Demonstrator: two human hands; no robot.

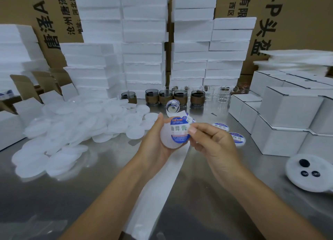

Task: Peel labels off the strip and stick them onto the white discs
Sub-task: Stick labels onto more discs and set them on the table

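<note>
Left grip is curled round a white disc, which is held up above the surface at mid frame, with the thumb laid along the disc's upper left edge. Right grip is closed in a pinch: the right edge of a blue-and-white label is held between thumb and forefinger. The label is laid over the right part of the disc, off-centre; whether it is pressed down flat cannot be told.

A white backing strip is seen running from under the hands down the surface to the bottom edge. A curled label roll is set just behind the hands, and more labels are seen right behind the held disc.

Two labelled discs are laid on the surface just right of the right grip. A big loose pile of blank discs is spread on the left.

A row of glass cups, some with brown sleeves, is lined up behind the roll. White boxes are stacked on the right, foam blocks at the back, and cardboard cartons behind those. A round white pad with three small black pieces is placed at the right edge.
</note>
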